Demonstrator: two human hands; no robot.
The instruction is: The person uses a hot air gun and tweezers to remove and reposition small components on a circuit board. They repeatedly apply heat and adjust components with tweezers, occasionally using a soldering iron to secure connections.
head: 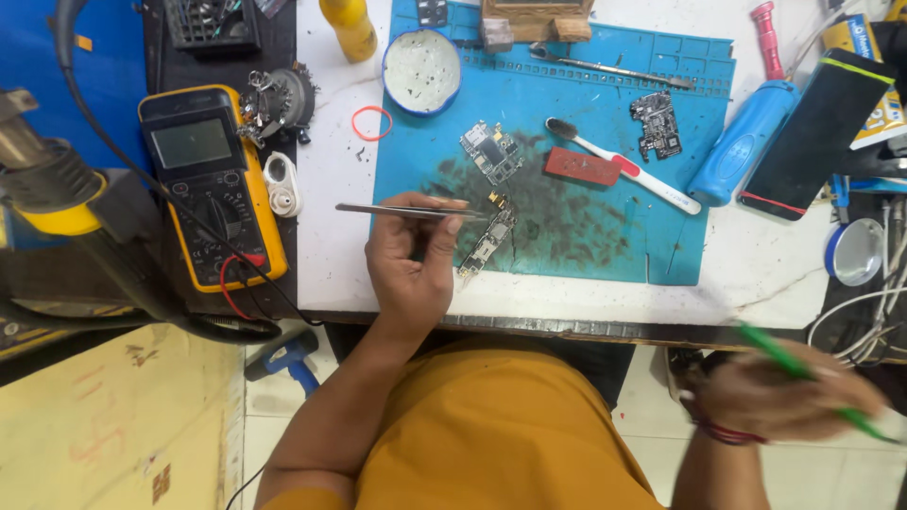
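head view: three circuit boards [490, 151], one tweezers [408, 212], left hand [413, 255].

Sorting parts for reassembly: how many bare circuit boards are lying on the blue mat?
3. One circuit board lies mid-mat left of the toothbrush, a dark board at upper right, and a long board by the left hand. Others may be hidden.

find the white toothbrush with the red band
In the head view, the white toothbrush with the red band lies right-centre on the blue mat, beside the red block.
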